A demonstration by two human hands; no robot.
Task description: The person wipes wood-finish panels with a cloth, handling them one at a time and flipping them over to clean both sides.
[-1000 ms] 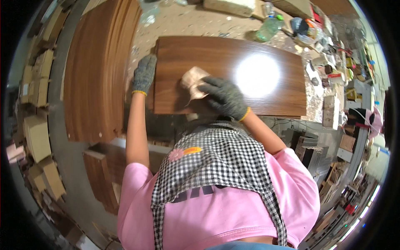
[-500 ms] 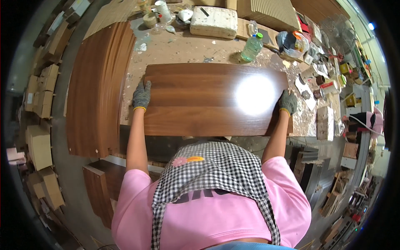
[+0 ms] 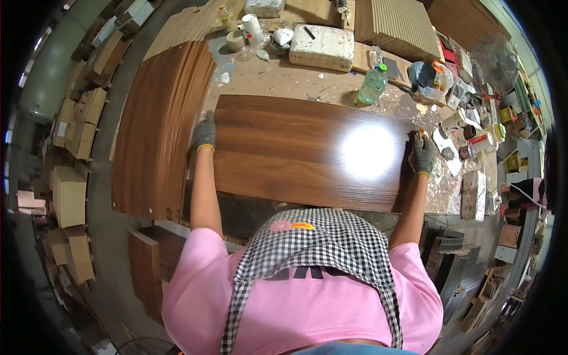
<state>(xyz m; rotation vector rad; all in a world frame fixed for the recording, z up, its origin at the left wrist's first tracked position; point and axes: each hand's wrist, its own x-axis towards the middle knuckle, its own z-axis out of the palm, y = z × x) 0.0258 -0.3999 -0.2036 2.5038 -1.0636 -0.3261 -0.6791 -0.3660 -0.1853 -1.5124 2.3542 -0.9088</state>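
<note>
A brown wood-grain board (image 3: 284, 148) lies flat before me on the worktable, a bright glare on its right half. My left hand (image 3: 205, 131), in a grey knit glove with a yellow cuff, is closed on the board's left edge. The narrow gap beside a stack of similar brown panels (image 3: 160, 124) holds that hand, and its fingertips are hard to make out. My right hand (image 3: 422, 155), gloved the same way, grips the right edge; part of its fingers is hidden by the board's side.
Behind the board stand a green-capped bottle (image 3: 373, 84), a paint-stained white block (image 3: 321, 48) and a white cup (image 3: 253, 29). Tins and rags clutter the table's right side, near another white block (image 3: 473, 195). Corrugated cardboard (image 3: 393, 29) is stacked at the back. Cartons (image 3: 71, 195) line the left.
The view has shifted, so the scene sits lower and farther right. Against the table, the board's left end is slightly closer to the panel stack. Both hands remain at its ends.
</note>
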